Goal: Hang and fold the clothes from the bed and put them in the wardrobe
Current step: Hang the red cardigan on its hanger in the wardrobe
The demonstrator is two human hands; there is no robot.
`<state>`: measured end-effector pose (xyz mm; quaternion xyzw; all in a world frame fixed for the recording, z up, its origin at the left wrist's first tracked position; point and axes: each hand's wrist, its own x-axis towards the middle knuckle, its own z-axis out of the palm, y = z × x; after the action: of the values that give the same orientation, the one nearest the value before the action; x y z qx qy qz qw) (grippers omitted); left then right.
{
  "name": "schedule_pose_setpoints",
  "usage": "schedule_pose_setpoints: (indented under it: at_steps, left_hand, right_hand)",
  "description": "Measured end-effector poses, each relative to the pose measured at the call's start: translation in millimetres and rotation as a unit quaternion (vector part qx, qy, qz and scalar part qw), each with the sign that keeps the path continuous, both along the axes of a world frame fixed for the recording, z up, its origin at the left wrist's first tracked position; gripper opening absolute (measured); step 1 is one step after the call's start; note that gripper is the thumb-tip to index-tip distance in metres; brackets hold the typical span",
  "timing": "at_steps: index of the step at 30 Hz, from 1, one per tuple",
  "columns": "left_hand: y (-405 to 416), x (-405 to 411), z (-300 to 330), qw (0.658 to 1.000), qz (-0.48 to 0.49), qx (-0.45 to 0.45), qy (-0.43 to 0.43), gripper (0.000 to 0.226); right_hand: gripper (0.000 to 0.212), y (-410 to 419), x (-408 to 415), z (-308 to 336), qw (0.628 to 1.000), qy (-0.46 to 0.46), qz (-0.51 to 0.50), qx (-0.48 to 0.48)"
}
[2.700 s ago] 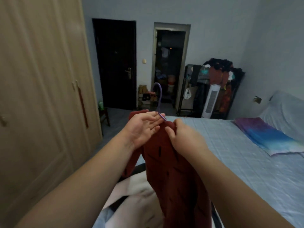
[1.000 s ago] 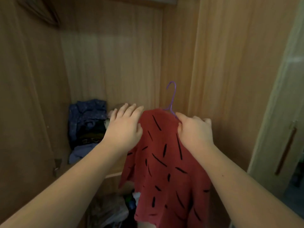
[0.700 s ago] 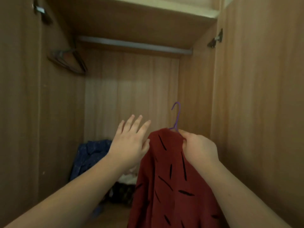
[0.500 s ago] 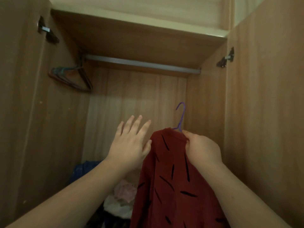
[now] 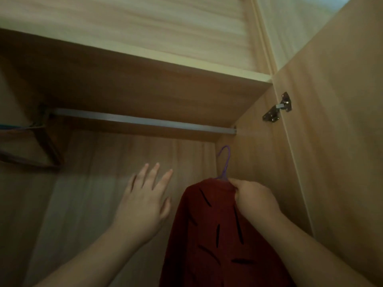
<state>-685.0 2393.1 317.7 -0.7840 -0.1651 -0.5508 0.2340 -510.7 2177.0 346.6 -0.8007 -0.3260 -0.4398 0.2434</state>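
Note:
A dark red garment with black dashes (image 5: 215,230) hangs from a purple hanger (image 5: 225,162) inside the open wardrobe. My right hand (image 5: 255,198) pinches the garment's collar and the hanger's neck at the top. The hook points up, a little below the grey hanging rail (image 5: 143,121) near its right end. My left hand (image 5: 145,201) is held up beside the garment on its left, fingers spread and straight, holding nothing and apart from the cloth.
Several bare hangers (image 5: 41,146) hang at the rail's far left end. The wardrobe's top shelf board (image 5: 145,65) lies just above the rail. The right side wall (image 5: 255,154) and the open door with its hinge (image 5: 277,110) stand close to the right.
The view went from the bed into the wardrobe and tilted up to the rail. My left hand let go of the garment and opened. My right hand lifted the hanger toward the rail.

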Motion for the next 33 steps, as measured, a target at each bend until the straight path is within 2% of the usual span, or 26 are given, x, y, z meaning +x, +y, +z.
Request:
schedule_pose_setpoints:
  at_steps: [6, 9, 14, 18, 22, 27, 33]
  left_hand:
    - [36.4, 58.1, 39.3, 0.999, -0.023, 0.03, -0.009, 0.066]
    - [45.0, 81.7, 52.7, 0.998, -0.036, 0.05, -0.021, 0.067]
    - [50.4, 104.5, 70.8, 0.995, -0.048, 0.051, -0.073, 0.061]
    - [62.8, 116.9, 80.8, 0.994, -0.037, 0.064, -0.083, 0.061]
    - [78.6, 125.5, 89.4, 0.993, -0.016, 0.088, -0.082, 0.063]
    - [95.8, 133.6, 91.9, 0.995, 0.01, 0.056, -0.086, 0.063]
    - [95.6, 136.3, 76.7, 0.995, -0.008, 0.054, -0.083, 0.063]
  right_hand:
    - [0.039, 18.8, 33.5, 55.7, 1.0, 0.01, 0.001, 0.026]
    - [0.036, 37.8, 62.4, 91.6, 0.998, 0.008, -0.041, 0.039]
    - [0.03, 75.3, 100.4, 139.0, 0.997, -0.026, -0.055, 0.045]
    - [0.026, 94.0, 127.6, 160.9, 0.997, -0.034, -0.052, 0.054]
    - [0.024, 102.7, 143.2, 170.3, 0.997, -0.026, -0.054, 0.048]
    - [0.023, 117.5, 152.7, 154.7, 0.996, -0.032, -0.074, 0.043]
    - [0.025, 115.6, 134.1, 137.1, 0.993, -0.03, -0.108, 0.027]
